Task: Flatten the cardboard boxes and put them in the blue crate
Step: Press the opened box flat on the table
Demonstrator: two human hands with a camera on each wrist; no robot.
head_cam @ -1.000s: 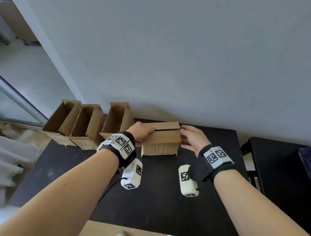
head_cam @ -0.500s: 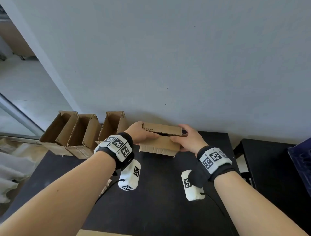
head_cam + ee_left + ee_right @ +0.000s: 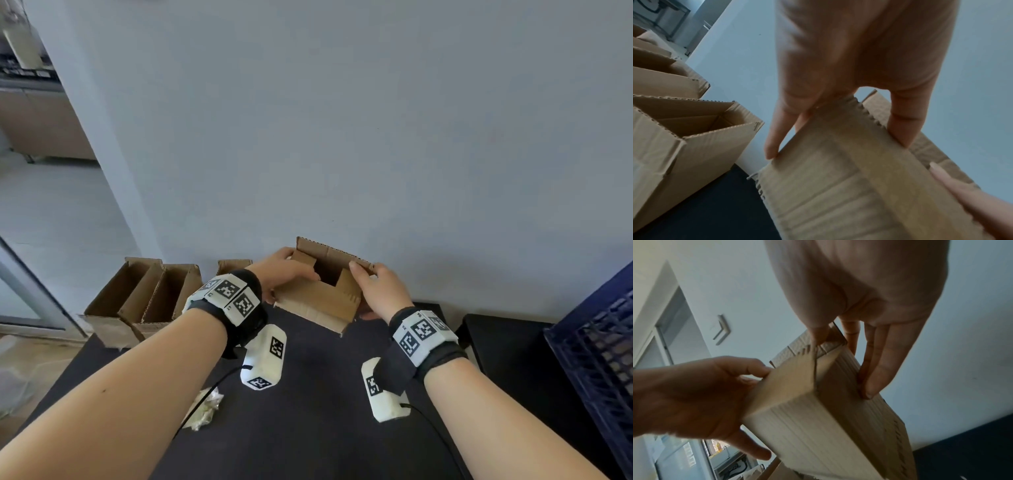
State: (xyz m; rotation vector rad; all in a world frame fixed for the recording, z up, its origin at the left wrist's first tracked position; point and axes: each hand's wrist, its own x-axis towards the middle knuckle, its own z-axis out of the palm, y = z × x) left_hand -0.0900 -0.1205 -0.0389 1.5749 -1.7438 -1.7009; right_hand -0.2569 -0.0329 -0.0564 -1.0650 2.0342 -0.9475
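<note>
- The crate (image 3: 596,346) sits at the far right, well apart from the box (image 3: 318,301) we hold above the worktop (image 3: 308,428).
- Our left hand (image 3: 281,274) grips its left end, our right hand (image 3: 380,291) its right corner, fingers curled.
- We should push opposite corners together to collapse it.
- We see no readable writing.
</note>
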